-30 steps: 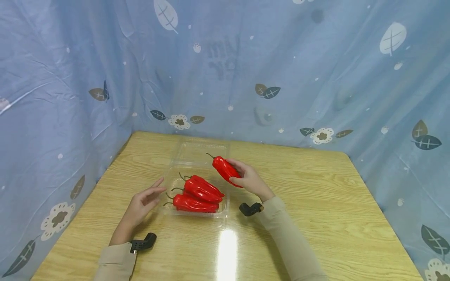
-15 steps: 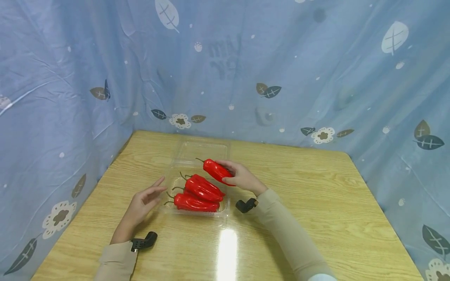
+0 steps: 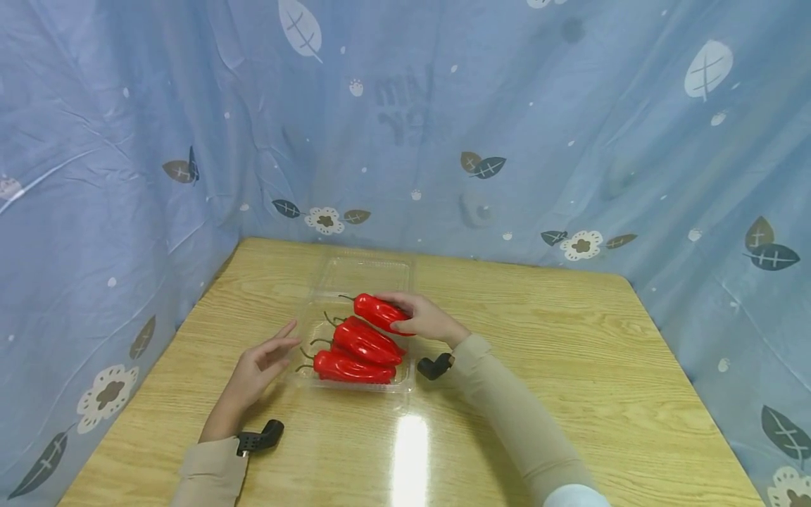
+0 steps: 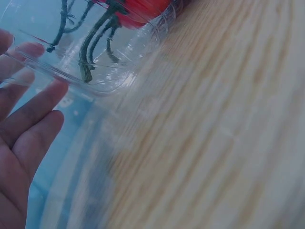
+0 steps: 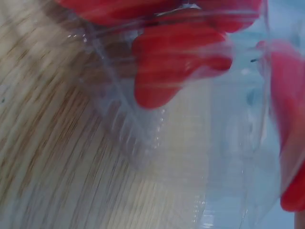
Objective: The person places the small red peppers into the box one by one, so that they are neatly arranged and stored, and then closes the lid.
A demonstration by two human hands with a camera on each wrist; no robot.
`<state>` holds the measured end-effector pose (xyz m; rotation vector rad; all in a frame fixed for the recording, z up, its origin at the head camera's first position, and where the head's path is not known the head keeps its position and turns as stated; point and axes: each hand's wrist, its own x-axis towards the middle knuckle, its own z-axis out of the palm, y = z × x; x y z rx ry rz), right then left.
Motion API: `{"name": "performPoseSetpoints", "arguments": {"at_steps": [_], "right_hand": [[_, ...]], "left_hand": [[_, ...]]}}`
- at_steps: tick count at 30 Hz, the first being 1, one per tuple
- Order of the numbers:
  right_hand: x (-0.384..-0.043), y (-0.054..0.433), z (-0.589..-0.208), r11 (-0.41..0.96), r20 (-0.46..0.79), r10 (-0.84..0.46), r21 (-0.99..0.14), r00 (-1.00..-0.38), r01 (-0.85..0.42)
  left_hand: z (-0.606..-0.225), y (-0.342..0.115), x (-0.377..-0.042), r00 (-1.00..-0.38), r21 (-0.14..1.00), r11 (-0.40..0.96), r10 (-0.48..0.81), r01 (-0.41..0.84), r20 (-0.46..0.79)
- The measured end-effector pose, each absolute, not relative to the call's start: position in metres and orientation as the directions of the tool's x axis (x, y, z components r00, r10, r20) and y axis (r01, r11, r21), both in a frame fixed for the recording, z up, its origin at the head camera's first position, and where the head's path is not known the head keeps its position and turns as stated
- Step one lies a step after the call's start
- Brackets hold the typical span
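My right hand [image 3: 426,320] grips a glossy red pepper [image 3: 375,311] with a thin dark stem, over the far part of a clear plastic clamshell box [image 3: 410,377]. Nearer in the same box lie several more red peppers [image 3: 362,341], stems pointing left. In the right wrist view the gripped pepper [image 5: 286,90] shows blurred at the right edge, outside or above the box wall. Beside the box's left side is my left hand [image 3: 252,370], fingers extended and holding nothing. In the left wrist view its fingertips [image 4: 58,88] are right at the box's rim, near the green stems [image 4: 93,43].
The box's clear lid [image 3: 367,273] lies folded back on the far side. Everything sits on a wood-grain table [image 3: 538,366], with a blue leaf-patterned curtain [image 3: 405,127] behind and at the sides. A black wrist camera [image 3: 261,438] is strapped to each wrist.
My right hand has carried the pepper left and slightly lower in the head view, from the box's right edge to over its far part. The left hand stays put.
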<state>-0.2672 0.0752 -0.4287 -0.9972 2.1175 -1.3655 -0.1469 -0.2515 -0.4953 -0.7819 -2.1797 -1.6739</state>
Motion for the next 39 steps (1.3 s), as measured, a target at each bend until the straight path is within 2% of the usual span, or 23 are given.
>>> {"name": "performPoseSetpoints", "arguments": {"at_steps": [16,28,39], "right_hand": [[-0.273,0.062,-0.428,0.322,-0.024,-0.800,-0.860,-0.599,-0.396],[-0.276,0.057,-0.432,0.336,-0.054,-0.802,-0.864,-0.594,-0.375],[-0.275,0.054,-0.430,0.385,-0.077,-0.782,-0.840,-0.618,-0.383]], "left_hand": [[-0.493,-0.251,-0.146,-0.830,0.811,0.201,0.242,0.549,0.502],[-0.494,-0.250,-0.146,-0.821,0.807,0.183,0.240,0.562,0.518],[-0.494,-0.250,-0.146,-0.822,0.805,0.193,0.243,0.561,0.514]]}}
